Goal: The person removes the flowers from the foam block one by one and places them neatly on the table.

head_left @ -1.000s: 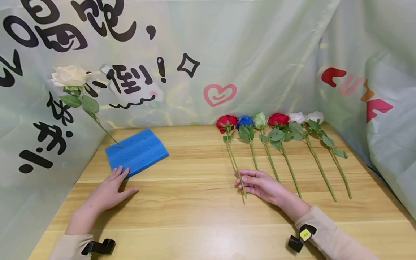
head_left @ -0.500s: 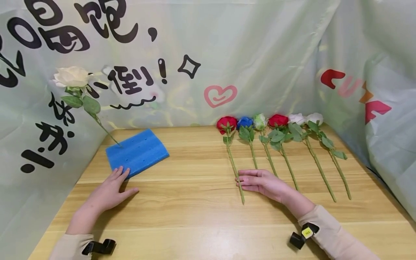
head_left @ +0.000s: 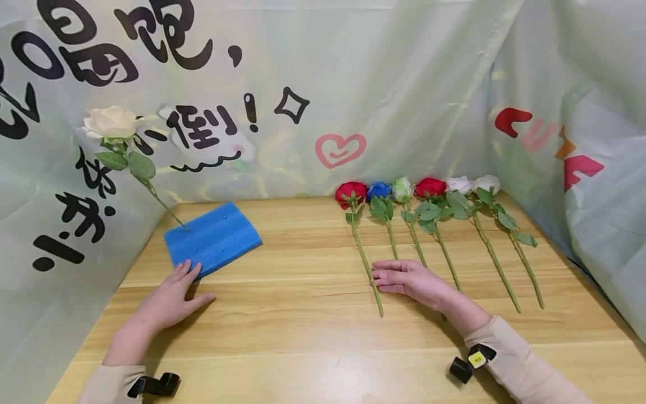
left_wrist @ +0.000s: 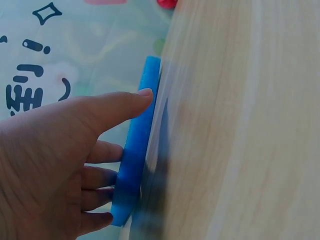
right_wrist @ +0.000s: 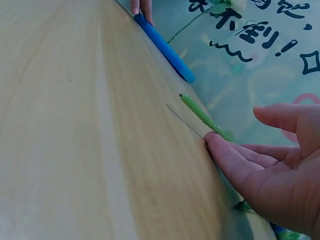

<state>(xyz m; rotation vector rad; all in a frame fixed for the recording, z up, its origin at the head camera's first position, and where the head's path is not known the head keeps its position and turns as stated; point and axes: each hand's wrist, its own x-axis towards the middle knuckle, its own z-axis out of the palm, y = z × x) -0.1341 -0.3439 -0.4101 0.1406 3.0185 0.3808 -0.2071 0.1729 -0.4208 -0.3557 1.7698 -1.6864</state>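
My left hand [head_left: 169,297] rests its straight fingertips on the near edge of a blue foam block [head_left: 214,235]; its thumb is spread away. A white artificial rose [head_left: 111,122] stands tilted in the block's far left part. My right hand [head_left: 416,283] is by the lower stem of the leftmost red rose [head_left: 351,193], which lies on the table. In the right wrist view its fingers [right_wrist: 235,160] touch or nearly touch the green stem [right_wrist: 200,112], the thumb standing well apart from it. The head view shows the fingertips just behind the stem.
Right of the red rose lie a blue rose [head_left: 379,191], a green-white rose [head_left: 403,189], another red rose [head_left: 430,187] and two pale roses [head_left: 487,183], side by side on the wooden table [head_left: 282,336]. A printed cloth [head_left: 404,84] hangs behind.
The red rose's stem, earlier between my right fingers and slightly raised, has come down to the table. My right fingers have loosened and drawn slightly right. The left hand has stayed still.
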